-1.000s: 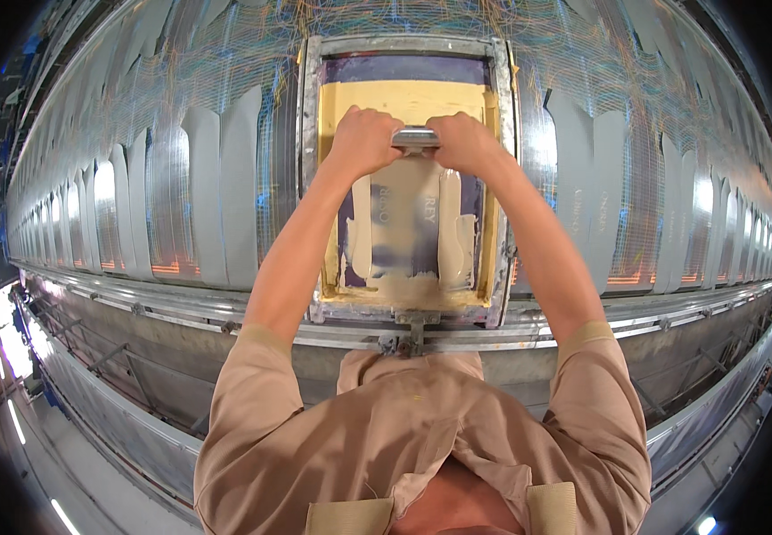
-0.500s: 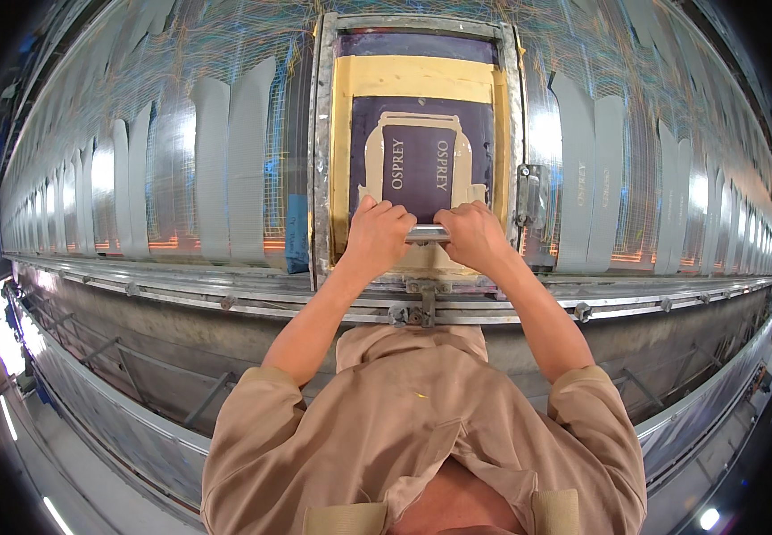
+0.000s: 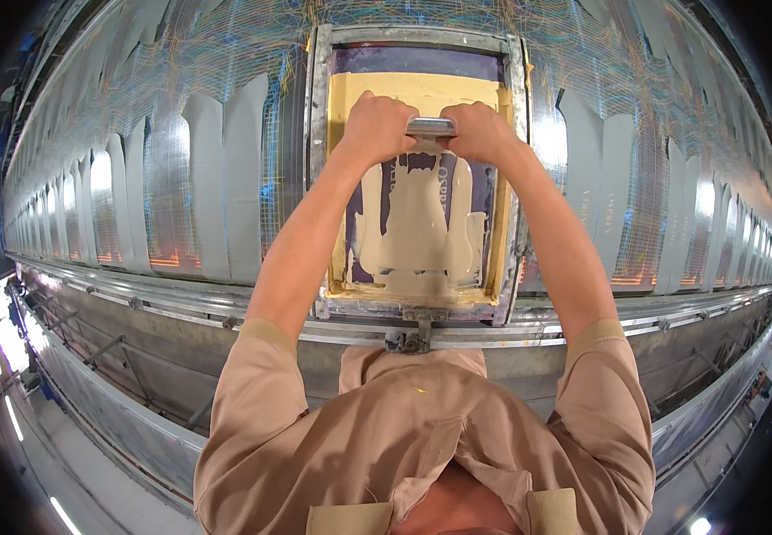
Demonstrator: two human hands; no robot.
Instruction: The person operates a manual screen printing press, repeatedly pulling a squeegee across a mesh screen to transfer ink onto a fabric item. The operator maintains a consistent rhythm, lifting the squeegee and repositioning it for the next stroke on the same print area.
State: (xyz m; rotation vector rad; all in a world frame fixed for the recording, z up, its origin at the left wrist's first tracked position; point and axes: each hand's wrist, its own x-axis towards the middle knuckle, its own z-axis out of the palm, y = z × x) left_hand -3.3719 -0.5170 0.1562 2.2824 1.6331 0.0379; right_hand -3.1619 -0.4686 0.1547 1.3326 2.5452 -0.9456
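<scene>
Inside a framed printing screen, my left hand and my right hand grip the two sides of a squeegee with a metallic handle. Both hands are closed around it, near the far part of the screen, with my arms stretched forward. The squeegee's blade is mostly hidden by my hands. Beige ink lies in a wide, uneven layer over the purple mesh between the squeegee and the screen's near end. Pale lettering shows partly through it. Yellow tape borders the mesh.
Long grey cut pieces lie in rows on the table at both sides of the screen. A metal rail runs along the table's near edge, with a bracket at the screen's near end. Worn coloured lines cover the tabletop.
Both hands have pushed the squeegee from the near part of the screen to the far part. Beige ink now covers much of the purple area and its lettering.
</scene>
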